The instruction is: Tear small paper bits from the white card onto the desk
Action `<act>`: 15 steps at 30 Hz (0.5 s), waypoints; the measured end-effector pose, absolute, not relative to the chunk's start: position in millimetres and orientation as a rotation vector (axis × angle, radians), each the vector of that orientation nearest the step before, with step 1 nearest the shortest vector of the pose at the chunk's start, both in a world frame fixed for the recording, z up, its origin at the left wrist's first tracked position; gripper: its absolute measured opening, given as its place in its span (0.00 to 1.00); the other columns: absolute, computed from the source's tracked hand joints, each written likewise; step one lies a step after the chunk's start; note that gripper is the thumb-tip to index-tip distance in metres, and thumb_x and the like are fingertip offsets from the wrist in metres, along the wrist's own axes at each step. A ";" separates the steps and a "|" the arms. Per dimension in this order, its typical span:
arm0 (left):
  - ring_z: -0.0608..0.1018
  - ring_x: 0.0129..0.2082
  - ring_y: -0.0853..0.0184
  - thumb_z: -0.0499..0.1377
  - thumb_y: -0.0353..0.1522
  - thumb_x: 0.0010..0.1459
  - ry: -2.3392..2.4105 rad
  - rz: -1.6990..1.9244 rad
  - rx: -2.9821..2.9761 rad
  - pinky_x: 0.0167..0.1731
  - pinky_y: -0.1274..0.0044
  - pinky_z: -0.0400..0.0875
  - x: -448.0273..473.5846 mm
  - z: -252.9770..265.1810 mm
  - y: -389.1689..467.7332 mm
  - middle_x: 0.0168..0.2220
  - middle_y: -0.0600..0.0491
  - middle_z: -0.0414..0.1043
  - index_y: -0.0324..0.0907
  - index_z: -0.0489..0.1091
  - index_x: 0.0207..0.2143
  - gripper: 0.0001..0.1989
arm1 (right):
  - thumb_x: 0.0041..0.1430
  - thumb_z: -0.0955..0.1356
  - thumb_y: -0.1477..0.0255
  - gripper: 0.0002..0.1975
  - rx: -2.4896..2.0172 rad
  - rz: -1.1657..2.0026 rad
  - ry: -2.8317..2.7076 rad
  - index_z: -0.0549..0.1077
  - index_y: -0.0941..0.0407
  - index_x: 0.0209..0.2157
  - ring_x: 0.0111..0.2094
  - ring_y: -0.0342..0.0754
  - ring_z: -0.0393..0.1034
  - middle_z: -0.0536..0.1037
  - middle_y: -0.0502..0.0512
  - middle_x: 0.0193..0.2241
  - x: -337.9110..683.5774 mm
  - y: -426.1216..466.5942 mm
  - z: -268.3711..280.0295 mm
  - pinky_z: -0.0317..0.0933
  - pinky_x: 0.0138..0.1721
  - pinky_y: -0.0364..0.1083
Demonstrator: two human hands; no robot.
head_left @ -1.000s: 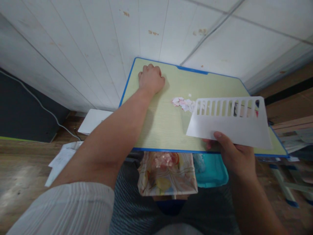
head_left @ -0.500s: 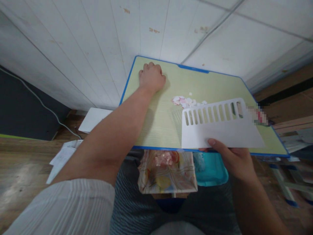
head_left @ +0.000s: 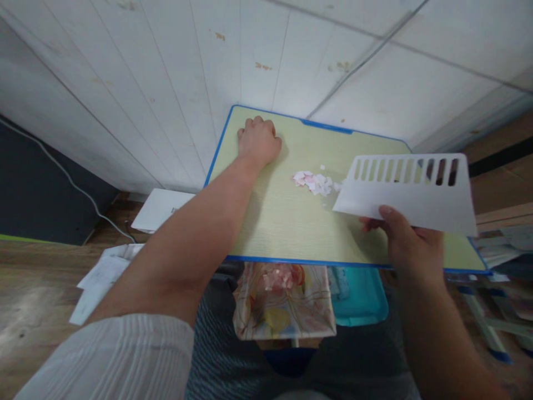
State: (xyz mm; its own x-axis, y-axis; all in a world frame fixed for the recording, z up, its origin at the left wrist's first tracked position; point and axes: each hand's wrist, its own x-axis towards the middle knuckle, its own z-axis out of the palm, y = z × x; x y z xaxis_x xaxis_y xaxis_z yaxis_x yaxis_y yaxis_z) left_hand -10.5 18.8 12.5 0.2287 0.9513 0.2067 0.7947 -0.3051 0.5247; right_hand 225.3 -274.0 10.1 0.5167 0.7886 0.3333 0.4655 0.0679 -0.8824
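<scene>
My left hand [head_left: 259, 141] rests palm down on the pale yellow tabletop [head_left: 291, 222], near its far left corner. Its fingers are curled in, and whatever may be under them is hidden. My right hand [head_left: 410, 244] grips a flat white slotted sheet [head_left: 406, 197] by its near edge, thumb on top. The sheet is held tilted over the right part of the table, its row of slots facing away from me. A small heap of white and pinkish paper scraps [head_left: 314, 182] lies mid-table, just left of the sheet, with one scrap apart behind it.
Below the table's blue near edge, a patterned cloth-lined container [head_left: 287, 319] holds pinkish scraps. Beside it is a turquoise tray [head_left: 366, 300]. A white panelled wall [head_left: 258, 50] stands behind the table. White papers [head_left: 104, 275] and a flat white box [head_left: 160, 208] are at left.
My right hand has moved the slotted sheet right and away from me, off the near edge, and turned it. The scraps show more fully. My left hand stays in place; the view has tilted slightly.
</scene>
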 end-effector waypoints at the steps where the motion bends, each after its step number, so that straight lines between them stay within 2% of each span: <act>1: 0.69 0.76 0.33 0.63 0.39 0.72 1.631 0.712 2.202 0.77 0.41 0.65 -10.7 13.4 18.1 0.69 0.38 0.79 0.48 0.84 0.64 0.22 | 0.68 0.80 0.55 0.15 -1.548 0.305 -1.060 0.82 0.50 0.37 0.27 0.57 0.82 0.87 0.53 0.29 232.7 -263.0 11.7 0.80 0.33 0.56; 5: 0.70 0.76 0.34 0.63 0.38 0.72 1.649 0.705 2.218 0.76 0.43 0.66 -11.7 15.8 15.7 0.69 0.37 0.79 0.47 0.82 0.67 0.25 | 0.61 0.82 0.56 0.16 -1.542 0.277 -1.068 0.81 0.51 0.36 0.25 0.55 0.81 0.87 0.54 0.29 255.3 -221.2 20.7 0.79 0.29 0.54; 9: 0.71 0.75 0.34 0.61 0.36 0.71 1.668 0.705 2.232 0.75 0.44 0.67 -12.9 15.8 15.3 0.68 0.36 0.80 0.47 0.84 0.65 0.24 | 0.53 0.84 0.54 0.19 -1.513 0.325 -1.060 0.81 0.52 0.35 0.22 0.54 0.80 0.86 0.55 0.27 269.9 -194.1 26.3 0.77 0.23 0.52; 12: 0.72 0.75 0.34 0.60 0.35 0.71 1.674 0.699 2.236 0.75 0.44 0.67 -13.7 15.6 16.0 0.69 0.35 0.79 0.46 0.86 0.61 0.21 | 0.52 0.84 0.56 0.18 -1.510 0.328 -1.077 0.81 0.52 0.35 0.22 0.54 0.80 0.87 0.54 0.27 277.5 -186.1 29.4 0.77 0.22 0.51; 15: 0.72 0.75 0.34 0.61 0.36 0.72 1.677 0.692 2.241 0.75 0.44 0.68 -14.4 16.0 16.4 0.69 0.36 0.79 0.47 0.86 0.60 0.20 | 0.55 0.83 0.55 0.17 -1.540 0.352 -1.140 0.81 0.52 0.33 0.22 0.53 0.78 0.86 0.54 0.27 279.0 -190.0 33.4 0.78 0.24 0.52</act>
State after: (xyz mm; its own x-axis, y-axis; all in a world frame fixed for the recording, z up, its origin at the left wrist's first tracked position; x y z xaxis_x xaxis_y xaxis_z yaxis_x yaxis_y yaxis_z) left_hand -14.4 16.4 16.0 0.2211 0.9505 0.2183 0.8279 -0.3012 0.4731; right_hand 279.0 -190.0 33.4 0.4864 0.8010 0.3490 0.4652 0.1007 -0.8794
